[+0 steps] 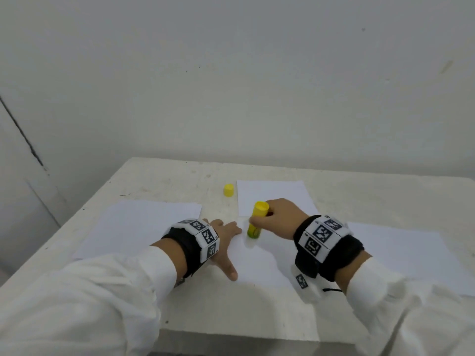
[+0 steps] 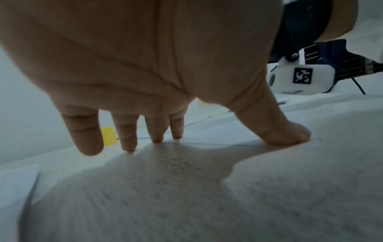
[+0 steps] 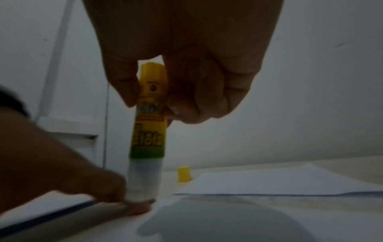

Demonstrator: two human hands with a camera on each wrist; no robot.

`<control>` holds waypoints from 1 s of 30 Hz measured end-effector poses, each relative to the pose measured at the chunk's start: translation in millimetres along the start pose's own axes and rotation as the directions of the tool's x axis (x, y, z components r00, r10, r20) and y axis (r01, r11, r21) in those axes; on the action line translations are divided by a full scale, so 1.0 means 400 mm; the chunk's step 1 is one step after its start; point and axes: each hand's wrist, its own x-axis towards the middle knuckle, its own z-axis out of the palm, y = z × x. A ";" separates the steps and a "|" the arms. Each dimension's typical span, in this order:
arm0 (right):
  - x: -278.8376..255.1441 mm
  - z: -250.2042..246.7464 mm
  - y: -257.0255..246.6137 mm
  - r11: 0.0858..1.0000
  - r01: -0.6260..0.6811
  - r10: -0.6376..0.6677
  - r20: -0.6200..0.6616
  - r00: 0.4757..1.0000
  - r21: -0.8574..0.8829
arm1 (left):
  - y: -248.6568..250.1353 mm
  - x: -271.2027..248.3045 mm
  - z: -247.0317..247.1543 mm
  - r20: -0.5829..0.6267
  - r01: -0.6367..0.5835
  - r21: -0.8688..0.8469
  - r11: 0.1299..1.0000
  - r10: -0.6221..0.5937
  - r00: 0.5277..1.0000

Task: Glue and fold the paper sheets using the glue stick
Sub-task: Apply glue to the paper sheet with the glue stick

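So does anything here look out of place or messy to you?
Nothing much. The yellow cap stands alone on the table, off the glue stick that the right hand holds tip-down on the paper; the left hand presses that sheet flat.

A plain white wall (image 1: 231, 73), lightly scuffed, stands behind a worn, speckled white table (image 1: 159, 181) under even, dim light.

The glue stick (image 1: 257, 219) is yellow with a green band low on its label and a clear end. The cap (image 1: 228, 190) is plain yellow. The paper sheets (image 1: 272, 196) are white; the worktop (image 1: 164, 181) is off-white and speckled. Black-and-white square codes pattern both wristbands (image 1: 322, 236).
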 end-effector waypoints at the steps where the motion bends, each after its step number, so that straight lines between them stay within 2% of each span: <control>1: 0.006 0.015 -0.017 0.999 0.015 -0.014 0.032 0.999 -0.038 | -0.001 0.000 0.004 0.005 0.016 0.000 1.000 -0.016 1.000; 8: 0.033 0.064 -0.049 0.993 0.042 -0.037 0.051 0.998 -0.109 | -0.006 0.002 0.011 0.015 0.022 -0.016 1.000 -0.022 1.000; 16: -0.075 0.077 -0.033 0.991 0.109 -0.097 0.139 0.986 -0.083 | -0.005 0.021 0.016 0.039 -0.027 0.015 1.000 0.026 0.999; 24: -0.150 0.011 0.060 0.997 0.008 0.000 0.093 0.996 -0.083 | 0.021 0.038 -0.003 0.051 0.015 0.133 0.991 -0.022 0.998; 30: -0.197 -0.053 0.160 0.993 -0.091 0.096 0.059 0.994 -0.074 | 0.027 0.036 -0.007 0.036 -0.013 0.056 0.998 0.011 0.999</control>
